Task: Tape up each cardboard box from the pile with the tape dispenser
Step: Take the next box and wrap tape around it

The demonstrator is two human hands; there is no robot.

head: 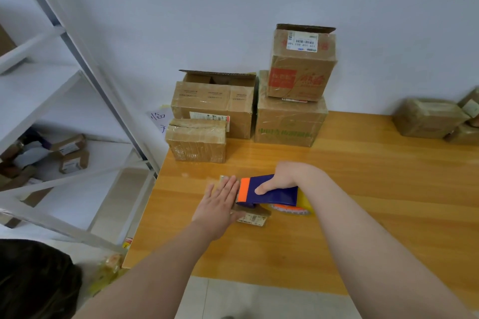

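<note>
Mid-strip on one box, judging by the pose. At the near middle of the table (388, 163): a small flat cardboard box (252, 219) with a label at its near edge, mostly hidden under both grips. Left grip (220, 199) released, with straight flat fingers, pressing down on the box's left end. Right grip (285, 177) clenched round the blue-and-orange tape dispenser (280, 197), with the thumb across its side and the nose down on the box top, just beside the left fingertips. Cannot tell how much tape is on this box.

Farther back, against the wall (233, 8), the pile. First a squat box (197, 141), glossy with tape and likely needing little. Behind it a wider box (215, 101) with top flaps standing open, plainly unsealed. To the right a large green-printed box (290, 122), film-shiny, carrying a red-printed box (302, 65) with a raised flap at its top. Probably at least those two open ones left to do, plus the one in hand.

At the far right edge of the table, blurred tape-shiny parcels (427, 118). Possibly finished ones; hard to say.
</note>
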